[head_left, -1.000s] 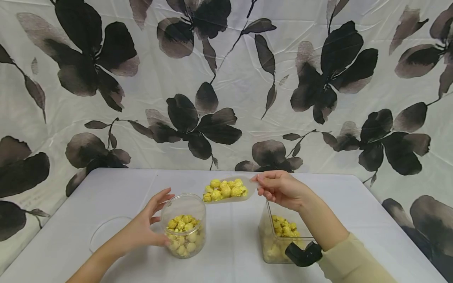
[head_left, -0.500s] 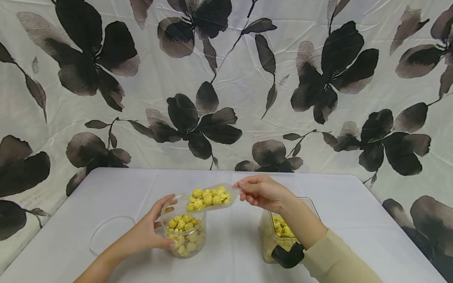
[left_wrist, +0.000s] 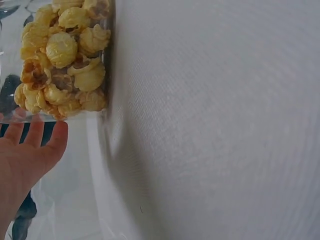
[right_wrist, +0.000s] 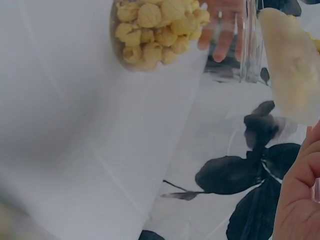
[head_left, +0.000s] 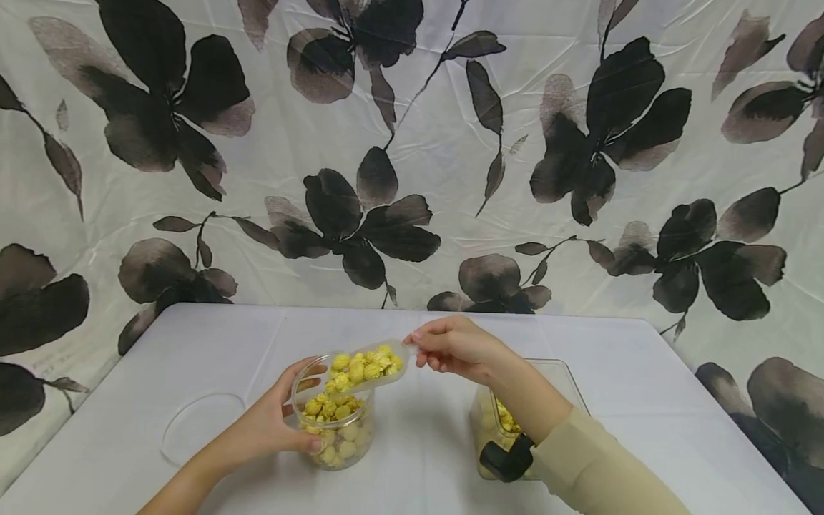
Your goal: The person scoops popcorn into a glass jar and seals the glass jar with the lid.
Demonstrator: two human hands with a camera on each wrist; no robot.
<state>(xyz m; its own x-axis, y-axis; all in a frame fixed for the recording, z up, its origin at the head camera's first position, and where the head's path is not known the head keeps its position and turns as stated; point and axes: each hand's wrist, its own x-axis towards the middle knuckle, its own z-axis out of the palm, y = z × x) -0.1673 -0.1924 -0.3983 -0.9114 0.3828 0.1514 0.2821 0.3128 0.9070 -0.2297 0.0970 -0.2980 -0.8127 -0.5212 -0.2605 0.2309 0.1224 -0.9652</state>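
Observation:
My left hand holds a clear round jar on the table, thumb in front and fingers round the back. Yellow popcorn fills its lower part; in the left wrist view popcorn shows through the wall above the fingertips. My right hand pinches the handle end of a translucent scoop. Heaped with popcorn, the scoop tilts down to the left, its tip over the jar's mouth. The right wrist view shows the scoop's underside beside the jar's rim.
A clear rectangular container with popcorn stands under my right forearm, partly hidden by it. To the left lies a clear round lid on the white table. Behind hangs a floral cloth. A black curved piece sits by the right sleeve.
My right hand has moved left with the loaded scoop, from beside the jar to over its mouth, and the scoop's tip has dipped. The left hand has closed in around the jar.

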